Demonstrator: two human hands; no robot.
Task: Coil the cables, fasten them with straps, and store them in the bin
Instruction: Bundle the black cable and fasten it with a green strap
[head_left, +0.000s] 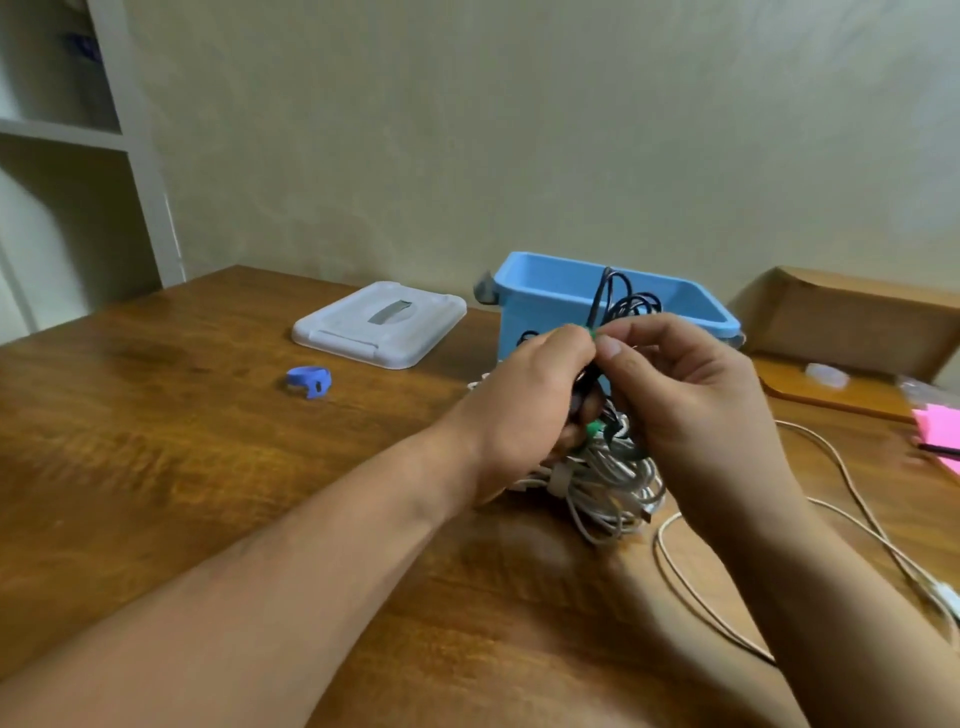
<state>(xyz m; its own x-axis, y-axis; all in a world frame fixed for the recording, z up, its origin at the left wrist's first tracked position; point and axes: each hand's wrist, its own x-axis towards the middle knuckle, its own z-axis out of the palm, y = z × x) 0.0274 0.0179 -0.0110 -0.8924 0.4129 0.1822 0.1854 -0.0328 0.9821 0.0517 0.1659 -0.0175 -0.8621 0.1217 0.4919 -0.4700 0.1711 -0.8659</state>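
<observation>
the left hand (524, 410) and the right hand (691, 395) are bare, and both forearms are bare as far as the lower edge of the view. the right thumb nail (612, 347) is short and plain.

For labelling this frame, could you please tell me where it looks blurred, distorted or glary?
Head view: wide-angle distortion tilts the shelf upright; motion blur softens the black cable and green strap in the middle; the blue bin and white lid look fairly sharp; light is soft and even, with mild sheen on the table, no hard glare.
</observation>
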